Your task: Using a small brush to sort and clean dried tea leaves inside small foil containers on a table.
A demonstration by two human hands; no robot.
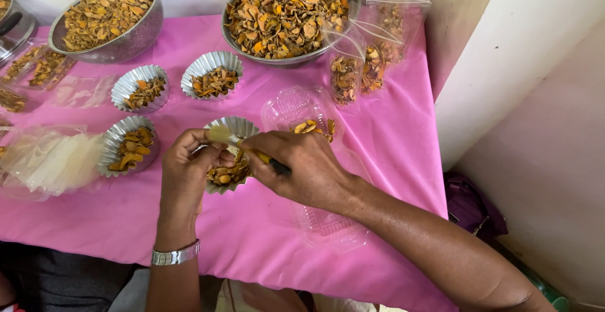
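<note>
My left hand (189, 167) holds a small fluted foil cup (234, 128) part filled with dried orange-brown pieces, tilted toward me over the pink tablecloth (252, 230). My right hand (302, 164) grips a thin yellow-and-black tool (268, 159) whose pale tip reaches across the cup's rim. Just behind my right hand lies a clear plastic clamshell box (296, 107) with a few orange pieces in it.
Three more filled foil cups (213, 75) (140, 88) (129, 145) stand to the left. Two big metal bowls (110, 19) (287, 12) of dried pieces sit at the back, clear bags (365, 60) of them beside the right bowl. Empty plastic bags (44, 161) lie left; a white wall (523, 98) right.
</note>
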